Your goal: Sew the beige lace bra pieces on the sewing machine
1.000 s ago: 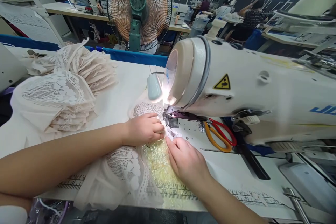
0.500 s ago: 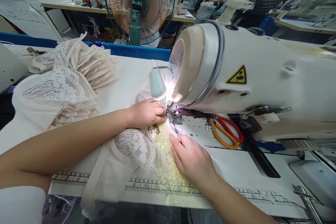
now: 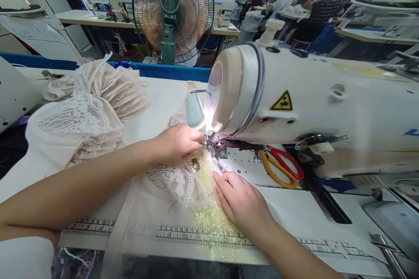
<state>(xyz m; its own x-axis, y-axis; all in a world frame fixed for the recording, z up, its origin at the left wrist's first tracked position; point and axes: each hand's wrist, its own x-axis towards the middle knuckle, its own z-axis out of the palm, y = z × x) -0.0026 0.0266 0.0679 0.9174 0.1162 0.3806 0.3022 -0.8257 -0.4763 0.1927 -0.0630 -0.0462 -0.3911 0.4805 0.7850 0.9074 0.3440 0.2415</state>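
lace piece (image 3: 173,181) fed further under the presser foot (image 3: 216,150), left hand (image 3: 175,144) slid forward

Both hands (image 3: 178,144) press lace fabric (image 3: 170,181) at presser foot (image 3: 218,150).

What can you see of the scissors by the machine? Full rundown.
The scissors lie flat on the sewing machine bed, under the machine's arm and right of the presser foot. One handle loop is orange, the other red; they look plastic and lie close together, pointing right. The blades point left toward the needle area and are mostly hard to make out. Neither hand touches them; the right hand is nearest.
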